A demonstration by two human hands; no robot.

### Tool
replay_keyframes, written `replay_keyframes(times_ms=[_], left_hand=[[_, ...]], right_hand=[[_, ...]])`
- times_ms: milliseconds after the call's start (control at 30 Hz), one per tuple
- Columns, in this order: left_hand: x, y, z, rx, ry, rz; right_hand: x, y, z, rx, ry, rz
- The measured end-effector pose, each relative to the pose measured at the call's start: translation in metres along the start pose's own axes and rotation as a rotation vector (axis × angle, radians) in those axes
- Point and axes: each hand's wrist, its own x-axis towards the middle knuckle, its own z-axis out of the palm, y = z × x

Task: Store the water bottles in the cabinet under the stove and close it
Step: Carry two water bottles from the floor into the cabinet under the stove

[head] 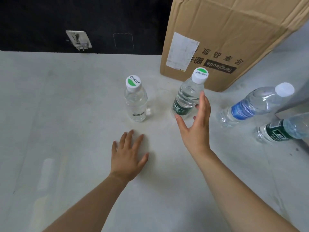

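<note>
Several water bottles stand on a pale countertop (66,114). A clear bottle with a white and green cap (135,99) is at the centre. To its right stands a green-labelled bottle (188,96). My right hand (196,126) is open around that bottle's lower right side, thumb near its base and fingers spread; I cannot tell if it touches. My left hand (128,156) hovers flat and open over the counter, just below the clear bottle. A blue-labelled bottle (255,104) and another green-labelled bottle (284,129) are at the right. The cabinet is not in view.
A large cardboard box (234,39) stands at the back right, right behind the green-labelled bottle. A black wall (41,22) with a metal hook plate (78,39) runs along the back. A grey edge (297,101) sits at the far right.
</note>
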Motion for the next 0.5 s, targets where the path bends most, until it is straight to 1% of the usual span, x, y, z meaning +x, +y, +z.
replay_keyframes(times_ms=[100, 200, 333, 500], left_hand=[[0.005, -0.005, 0.014, 0.000, 0.029, 0.031], [0.003, -0.010, 0.021, -0.030, 0.073, 0.037], [0.004, -0.011, 0.020, -0.057, 0.075, 0.028], [0.004, -0.011, 0.021, -0.050, 0.074, 0.031]], right_hand=[[0.008, 0.012, 0.009, 0.034, 0.058, 0.022], [0.016, 0.019, 0.018, 0.113, 0.078, 0.034], [0.028, 0.018, 0.025, 0.175, 0.077, -0.014], [0.044, 0.012, 0.028, 0.170, 0.084, -0.044]])
